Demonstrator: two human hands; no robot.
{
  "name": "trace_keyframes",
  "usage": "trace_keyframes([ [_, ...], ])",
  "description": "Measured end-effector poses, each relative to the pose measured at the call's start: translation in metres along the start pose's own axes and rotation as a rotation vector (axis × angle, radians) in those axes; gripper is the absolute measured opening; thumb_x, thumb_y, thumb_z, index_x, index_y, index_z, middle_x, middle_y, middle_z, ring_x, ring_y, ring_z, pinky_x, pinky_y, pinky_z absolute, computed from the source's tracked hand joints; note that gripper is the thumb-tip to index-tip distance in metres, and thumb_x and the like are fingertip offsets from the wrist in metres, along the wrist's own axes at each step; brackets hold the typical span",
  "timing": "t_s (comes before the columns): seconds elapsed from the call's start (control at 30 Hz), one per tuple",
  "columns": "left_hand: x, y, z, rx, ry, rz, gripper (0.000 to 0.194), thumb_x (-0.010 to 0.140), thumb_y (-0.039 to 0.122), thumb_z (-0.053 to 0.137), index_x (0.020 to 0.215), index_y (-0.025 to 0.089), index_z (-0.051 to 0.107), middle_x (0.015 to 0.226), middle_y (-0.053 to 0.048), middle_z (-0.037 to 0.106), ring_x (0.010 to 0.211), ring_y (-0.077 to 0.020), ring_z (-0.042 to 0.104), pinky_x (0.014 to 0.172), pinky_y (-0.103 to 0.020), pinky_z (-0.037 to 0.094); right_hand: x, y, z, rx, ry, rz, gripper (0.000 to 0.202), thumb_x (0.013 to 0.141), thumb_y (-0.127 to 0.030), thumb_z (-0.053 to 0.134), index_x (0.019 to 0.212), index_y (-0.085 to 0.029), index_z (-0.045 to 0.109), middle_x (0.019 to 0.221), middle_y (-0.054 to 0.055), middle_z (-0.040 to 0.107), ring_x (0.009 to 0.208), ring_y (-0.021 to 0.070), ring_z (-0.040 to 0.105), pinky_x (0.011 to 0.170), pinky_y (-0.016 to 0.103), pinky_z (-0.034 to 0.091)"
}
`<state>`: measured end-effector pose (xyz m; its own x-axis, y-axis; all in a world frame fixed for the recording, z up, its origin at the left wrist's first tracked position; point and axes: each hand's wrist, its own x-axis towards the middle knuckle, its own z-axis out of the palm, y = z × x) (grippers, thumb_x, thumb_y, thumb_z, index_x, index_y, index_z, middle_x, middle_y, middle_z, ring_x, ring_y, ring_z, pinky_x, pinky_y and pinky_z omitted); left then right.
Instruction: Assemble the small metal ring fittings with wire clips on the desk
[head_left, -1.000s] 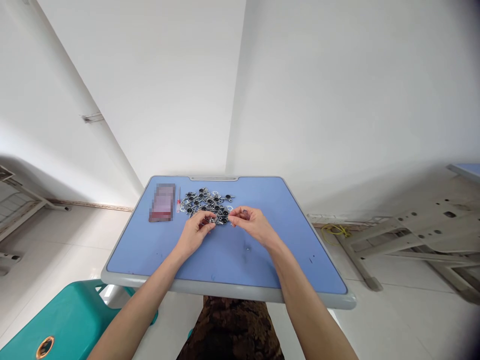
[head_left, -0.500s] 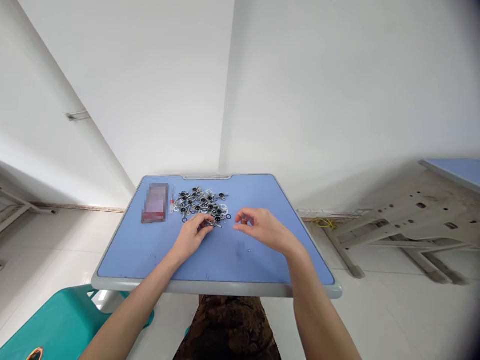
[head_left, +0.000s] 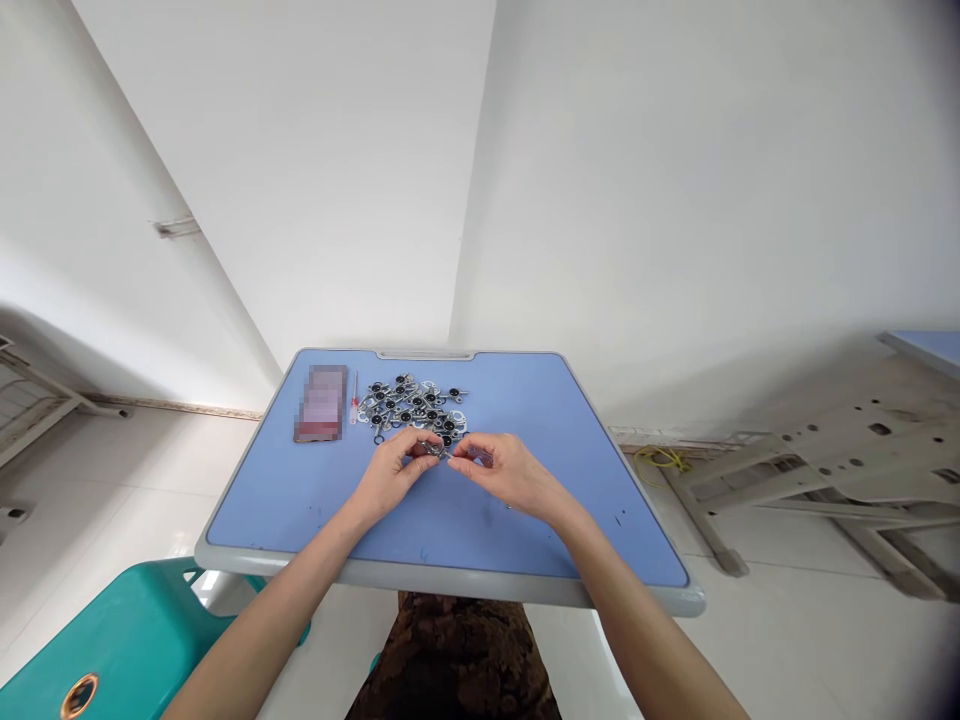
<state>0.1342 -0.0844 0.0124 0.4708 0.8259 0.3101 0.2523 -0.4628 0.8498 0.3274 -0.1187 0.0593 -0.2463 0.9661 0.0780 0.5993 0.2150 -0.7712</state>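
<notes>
Metal piece [head_left: 435,449] pinched between left hand [head_left: 390,470] and right hand [head_left: 504,468].

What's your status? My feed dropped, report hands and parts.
Left hand and right hand pinch one small metal part between fingertips. Parts pile just beyond on blue desk. Nothing between.

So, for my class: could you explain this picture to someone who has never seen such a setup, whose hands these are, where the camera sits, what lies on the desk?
The camera sits on a person's head, looking forward and down at their own bare hands. The left hand and right hand meet over a blue desk top, pinching a small metal part together. Just beyond lies a pile of small silver and black metal parts, a thin red and white tool and a blurred dark rectangular object.
</notes>
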Motion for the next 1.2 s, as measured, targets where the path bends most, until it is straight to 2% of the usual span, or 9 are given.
trace_keyframes([
  [0.2,0.002,0.0,0.001,-0.01,-0.003,-0.04,0.017,0.084,0.023,0.057,0.1,0.021,0.062,0.089,-0.002,0.063,0.075,-0.0143,0.057,0.074,-0.028,0.046,0.0,0.008,0.012,0.05,0.037,0.004,0.022,0.081,-0.034,0.053,0.068,-0.019,0.061,0.056,-0.003,0.049,0.051,0.0099,0.037,0.049,0.023,0.029],
  [0.5,0.002,0.0,0.002,-0.182,-0.067,-0.13,0.019,0.085,0.025,0.055,0.102,0.019,0.059,0.081,-0.002,0.064,0.076,-0.0164,0.063,0.074,-0.028,0.047,-0.004,0.01,0.019,0.076,0.096,-0.017,0.024,0.084,-0.036,0.05,0.069,-0.019,0.06,0.056,-0.002,0.05,0.05,0.0101,0.036,0.049,0.024,0.029],
  [0.7,0.001,-0.001,0.002,-0.045,-0.05,-0.044,0.018,0.086,0.022,0.054,0.102,0.022,0.061,0.089,-0.002,0.063,0.075,-0.0143,0.06,0.073,-0.027,0.048,-0.006,0.012,0.019,0.041,0.111,-0.042,0.022,0.084,-0.033,0.05,0.068,-0.02,0.059,0.057,-0.001,0.051,0.05,0.0109,0.037,0.049,0.024,0.028],
  [1.0,-0.001,0.005,0.003,0.185,-0.01,0.133,0.019,0.089,0.019,0.048,0.105,0.023,0.058,0.102,-0.005,0.059,0.091,-0.0172,0.057,0.08,-0.03,0.048,-0.003,0.016,0.022,0.044,0.128,-0.018,0.02,0.084,-0.031,0.049,0.072,-0.02,0.06,0.055,-0.002,0.048,0.049,0.0113,0.036,0.05,0.024,0.029],
  [1.2,-0.003,0.002,0.004,0.334,-0.002,0.183,0.022,0.09,0.02,0.048,0.111,0.023,0.056,0.105,-0.007,0.058,0.094,-0.0184,0.057,0.081,-0.032,0.048,-0.002,0.019,0.024,0.009,0.122,-0.022,0.021,0.086,-0.03,0.048,0.072,-0.019,0.059,0.053,-0.003,0.046,0.048,0.011,0.036,0.05,0.024,0.03],
])
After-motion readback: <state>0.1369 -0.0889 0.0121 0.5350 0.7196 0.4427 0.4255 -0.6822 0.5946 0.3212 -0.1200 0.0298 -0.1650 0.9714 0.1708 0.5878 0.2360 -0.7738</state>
